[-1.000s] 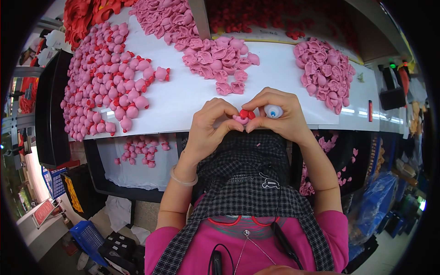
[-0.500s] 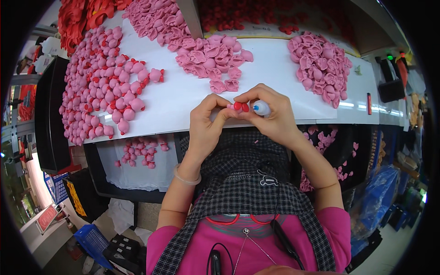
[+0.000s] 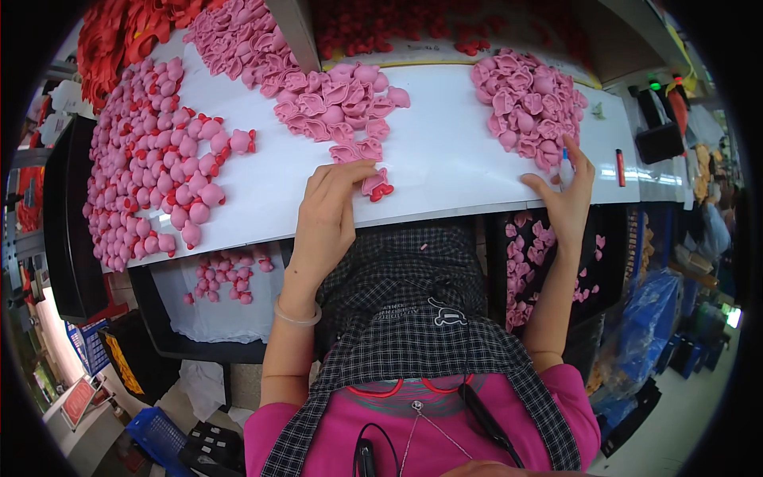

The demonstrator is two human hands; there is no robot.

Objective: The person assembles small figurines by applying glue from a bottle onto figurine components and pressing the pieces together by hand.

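My left hand (image 3: 327, 208) is over the front part of the white table, its fingers bent together at the edge of a small hollow pink rubbery piece (image 3: 373, 181) with two red rounded bits (image 3: 382, 192) on it. The thumb is mostly hidden. Over to the right, my right hand (image 3: 571, 195) has a small whitish bottle with a blue tip (image 3: 566, 168) tucked against its fingers, while the thumb stretches out to the left. Just beyond that hand lies a heap of hollow pink pieces (image 3: 528, 107). More such pieces (image 3: 338, 107) form a pile past my left hand.
Many round pink figures with red bits (image 3: 179, 151) cover the table's left side. Red pieces (image 3: 131, 40) are heaped at the far left. Open drawers below hold pink figures (image 3: 230, 274) and pink pieces (image 3: 528, 246). A red pen-like stick (image 3: 620, 167) lies at the right.
My hands have come apart. The right moved right with the bottle, up to the right heap; the left moved slightly left with the pink and red piece. The whole view shifted a little.
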